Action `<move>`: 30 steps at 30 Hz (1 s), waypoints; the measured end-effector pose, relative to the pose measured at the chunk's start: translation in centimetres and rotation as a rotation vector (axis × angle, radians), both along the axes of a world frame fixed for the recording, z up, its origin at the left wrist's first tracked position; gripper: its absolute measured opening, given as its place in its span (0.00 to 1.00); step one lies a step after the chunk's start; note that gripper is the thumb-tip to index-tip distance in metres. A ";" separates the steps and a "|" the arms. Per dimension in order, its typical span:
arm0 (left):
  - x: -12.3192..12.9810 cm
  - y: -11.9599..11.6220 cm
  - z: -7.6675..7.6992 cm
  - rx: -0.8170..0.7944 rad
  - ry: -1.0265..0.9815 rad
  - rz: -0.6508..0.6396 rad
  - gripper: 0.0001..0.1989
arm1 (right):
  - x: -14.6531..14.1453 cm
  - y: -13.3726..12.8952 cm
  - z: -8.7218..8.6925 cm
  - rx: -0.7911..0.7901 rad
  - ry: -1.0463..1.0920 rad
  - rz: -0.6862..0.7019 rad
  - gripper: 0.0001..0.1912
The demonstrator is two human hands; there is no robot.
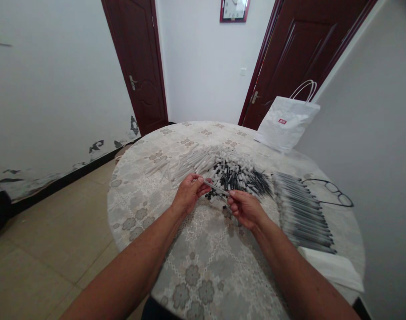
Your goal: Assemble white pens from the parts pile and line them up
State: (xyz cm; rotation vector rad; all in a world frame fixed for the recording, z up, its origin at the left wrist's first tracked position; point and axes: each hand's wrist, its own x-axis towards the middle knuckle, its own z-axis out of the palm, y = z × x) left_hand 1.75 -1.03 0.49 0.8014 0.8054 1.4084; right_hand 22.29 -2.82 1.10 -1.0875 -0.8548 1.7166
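Between my two hands a slim grey pen (pixel 217 187) is held slantwise above the table. My left hand (pixel 190 191) pinches its upper-left end, and my right hand (pixel 244 206) pinches the lower-right end. Just beyond the hands lies a loose heap of pen parts: whitish barrels (pixel 197 161) at the left and back, black pieces (pixel 234 178) at the front and right. To the right, a row of assembled-looking grey pens (pixel 303 213) lies side by side.
The round table (pixel 133 178) has a patterned cloth. A white paper bag (pixel 288 122) stands at the back right. Eyeglasses (pixel 336 192) lie beyond the pen row, and a folded white cloth or paper (pixel 334 266) lies at the near right. Walls and doors surround the table.
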 end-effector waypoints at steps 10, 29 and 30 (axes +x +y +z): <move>0.9 -0.6 0.5 0.006 0.178 -0.042 0.15 | -0.3 -1.0 1.9 0.729 -0.937 0.061 0.09; 0.7 -1.2 1.5 0.251 0.930 -0.121 0.20 | 18.9 -1.3 6.3 0.414 -2.061 0.043 0.12; 0.7 -1.2 1.4 0.248 0.941 -0.115 0.19 | 19.8 -1.2 6.0 0.382 -2.098 0.039 0.13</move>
